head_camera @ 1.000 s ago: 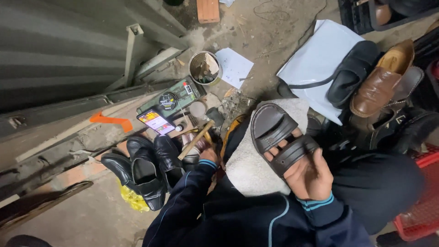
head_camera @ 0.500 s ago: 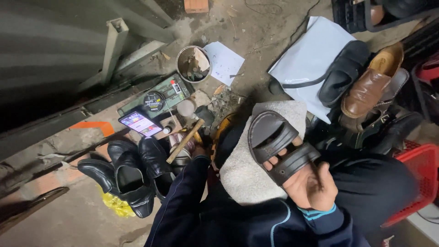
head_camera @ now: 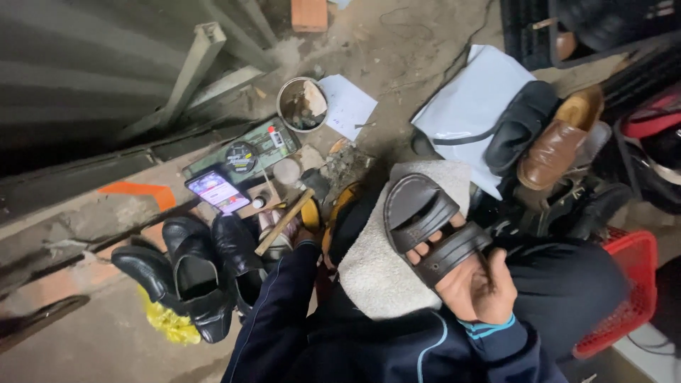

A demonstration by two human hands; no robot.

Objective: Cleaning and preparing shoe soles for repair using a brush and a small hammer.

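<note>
A dark brown two-strap sandal (head_camera: pixel 423 225) lies sole-down on a white fleecy cloth (head_camera: pixel 379 273) spread over my lap. My right hand (head_camera: pixel 477 285) holds the sandal at its heel end, fingers pushed in under the straps. My left arm in a dark blue sleeve reaches down to the ground at the left. My left hand (head_camera: pixel 303 232) is mostly hidden past the cuff, beside a wooden-handled hammer (head_camera: pixel 284 222); its grip is not visible.
Several black leather shoes (head_camera: pixel 190 278) stand at the left over a yellow bag (head_camera: pixel 167 324). Behind them are a lit phone (head_camera: pixel 218 191), a green case (head_camera: pixel 241 152), and a round tin (head_camera: pixel 301 105). A brown shoe (head_camera: pixel 557 147), a black shoe (head_camera: pixel 521 125) and a red basket (head_camera: pixel 626 298) are at the right.
The view has drifted a little, so the ground items sit slightly lower and to the right. My right hand still holds the sandal on my lap; my left arm stays down by the tools.
</note>
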